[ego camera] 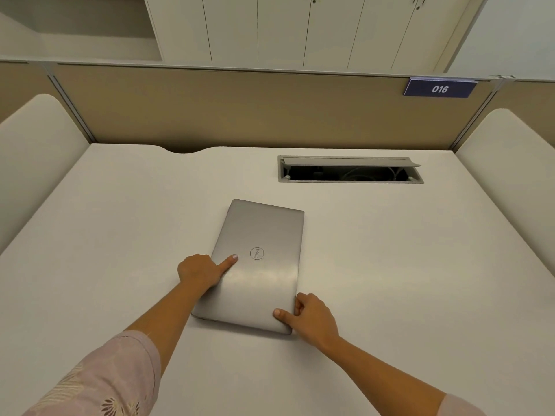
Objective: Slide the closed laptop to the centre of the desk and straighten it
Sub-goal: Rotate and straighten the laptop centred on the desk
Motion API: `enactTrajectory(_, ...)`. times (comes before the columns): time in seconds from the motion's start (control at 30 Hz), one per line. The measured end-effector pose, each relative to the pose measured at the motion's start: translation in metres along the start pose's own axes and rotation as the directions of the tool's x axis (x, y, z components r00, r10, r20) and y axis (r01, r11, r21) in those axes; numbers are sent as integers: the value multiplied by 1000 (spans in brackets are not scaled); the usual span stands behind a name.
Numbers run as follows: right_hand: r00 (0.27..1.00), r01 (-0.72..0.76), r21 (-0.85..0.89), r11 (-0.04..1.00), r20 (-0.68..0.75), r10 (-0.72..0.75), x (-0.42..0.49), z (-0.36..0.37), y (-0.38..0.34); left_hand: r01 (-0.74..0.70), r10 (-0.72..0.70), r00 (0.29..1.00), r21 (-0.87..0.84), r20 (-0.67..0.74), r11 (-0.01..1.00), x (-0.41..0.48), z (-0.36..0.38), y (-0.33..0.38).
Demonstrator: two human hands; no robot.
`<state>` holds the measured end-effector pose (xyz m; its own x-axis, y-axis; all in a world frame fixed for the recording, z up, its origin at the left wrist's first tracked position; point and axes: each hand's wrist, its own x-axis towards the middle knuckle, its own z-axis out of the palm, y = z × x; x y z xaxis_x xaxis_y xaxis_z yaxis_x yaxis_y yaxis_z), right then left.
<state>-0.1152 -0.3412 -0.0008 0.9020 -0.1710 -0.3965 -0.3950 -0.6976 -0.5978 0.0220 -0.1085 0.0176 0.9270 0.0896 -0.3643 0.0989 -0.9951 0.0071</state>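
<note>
Head view: cable box (pixel 350 170) open, holding cables (pixel 357 175)

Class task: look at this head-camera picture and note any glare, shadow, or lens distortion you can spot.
Head view: soft glare bands cross the closed laptop lid near the left hand; faint shadows sit under both forearms and the right hand; wide-angle distortion bows the desk edges and partition; all is fairly sharp.

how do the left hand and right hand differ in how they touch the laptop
The left hand rests at the laptop lid's left edge, index finger stretched toward the logo. The right hand grips the near right corner, thumb on top, fingers curled against the side. Both touch the closed laptop.
</note>
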Motion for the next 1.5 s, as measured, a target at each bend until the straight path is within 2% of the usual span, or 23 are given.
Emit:
enactTrajectory(0.23,993,118,-221,968,12,-118,14,-19,6,21,-15,974,21,-224,1000,-20,22,-6)
enactTrajectory(0.37,981,172,-271,947,-35,-188,32,-43,6,-43,57,937,48,-345,998,-28,24,-5)
enactTrajectory(0.5,960,253,-275,928,-44,-275,57,-62,-1,-104,64,917,-79,-395,991,-36,29,-4)
enactTrajectory(0.57,944,300,-259,918,-60,-325,71,-68,-9,-154,85,915,-149,-393,977,-46,40,-5)
enactTrajectory(0.67,916,378,-253,891,-39,-400,94,-77,-24,-170,114,927,-130,-357,977,-61,56,-9)
enactTrajectory(0.83,890,440,-357,824,50,-453,134,-91,-47,-182,121,944,-179,-307,967,-71,74,-25)
enactTrajectory(0.97,911,405,-412,816,105,-399,158,-94,-52,-277,195,945,-328,-261,903,-77,85,-36)
enactTrajectory(1.07,930,368,-433,823,168,-327,170,-91,-52,-362,265,921,-374,-286,854,-81,90,-41)
enactTrajectory(1.17,929,367,-449,815,221,-296,179,-87,-56,-411,317,903,-372,-289,832,-81,90,-45)
enactTrajectory(1.5,942,335,-506,795,198,-271,195,-82,-61,-462,391,882,-316,-263,829,-70,84,-50)
